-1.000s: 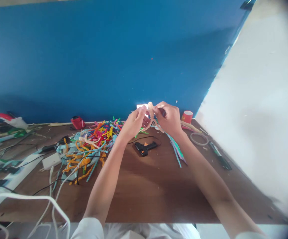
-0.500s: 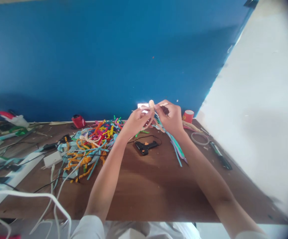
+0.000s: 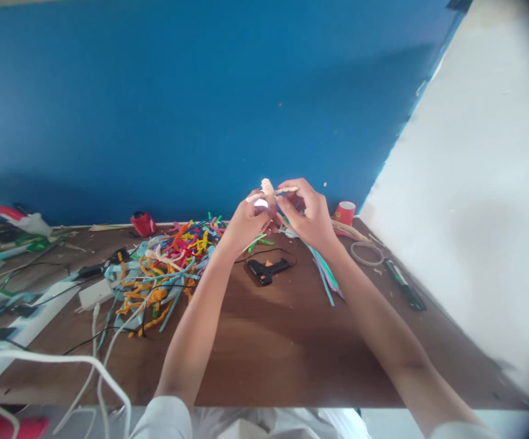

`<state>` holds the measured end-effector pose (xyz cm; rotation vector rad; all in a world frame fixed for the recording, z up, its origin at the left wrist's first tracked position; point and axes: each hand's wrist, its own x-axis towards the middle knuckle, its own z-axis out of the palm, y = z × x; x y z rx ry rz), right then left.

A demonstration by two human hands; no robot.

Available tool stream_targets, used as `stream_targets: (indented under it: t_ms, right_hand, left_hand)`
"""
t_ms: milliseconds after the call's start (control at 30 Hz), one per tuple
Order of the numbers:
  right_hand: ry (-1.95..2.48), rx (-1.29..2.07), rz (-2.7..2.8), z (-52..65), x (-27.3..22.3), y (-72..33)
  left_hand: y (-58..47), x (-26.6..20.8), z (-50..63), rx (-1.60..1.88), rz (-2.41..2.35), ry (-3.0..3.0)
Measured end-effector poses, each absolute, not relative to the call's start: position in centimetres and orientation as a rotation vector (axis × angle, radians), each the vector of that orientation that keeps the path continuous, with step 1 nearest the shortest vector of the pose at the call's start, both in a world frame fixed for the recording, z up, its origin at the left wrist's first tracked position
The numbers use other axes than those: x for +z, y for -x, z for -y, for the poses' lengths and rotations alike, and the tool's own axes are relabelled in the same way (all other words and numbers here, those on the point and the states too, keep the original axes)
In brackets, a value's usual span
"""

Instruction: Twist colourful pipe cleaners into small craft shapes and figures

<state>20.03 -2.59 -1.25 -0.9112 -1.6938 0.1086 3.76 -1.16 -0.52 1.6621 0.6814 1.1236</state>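
Note:
Both hands are raised above the far part of the table, around a small cream pipe-cleaner figure [image 3: 268, 185]. It has a wound, rounded top and a thin strand sticking out to each side. My left hand [image 3: 247, 222] is closed around its lower part, which the fingers mostly hide. On the other side, my right hand [image 3: 308, 210] has its fingers bent at the right strand, with the thumb close to the figure's body. Below the hands, a black glue gun [image 3: 268, 269] lies on the table. Blue, green and purple pipe cleaners [image 3: 326, 274] lie partly behind my right wrist.
A heap of coloured pipe cleaners [image 3: 168, 268] covers the table's left-middle. Further left are a white power strip [image 3: 40, 320] and loose white cables [image 3: 104, 372]. Along the right side are a red paper cup [image 3: 345, 212], a tape ring [image 3: 367, 254] and a dark pen-like tool [image 3: 406, 285].
The figure has shifted slightly left and up, and both its side strands now show more plainly. My right fingers have moved left with it. A bright screen behind is now mostly covered.

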Motion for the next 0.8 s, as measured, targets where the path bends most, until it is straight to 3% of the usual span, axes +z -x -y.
stream_targets:
  t_ms: [800]
  right_hand:
    - [0.938,0.293,1.9,3.29,-0.87,-20.44]
  left_hand:
    - [-3.01,-0.66,0.77,1.12,-0.753,-1.651]
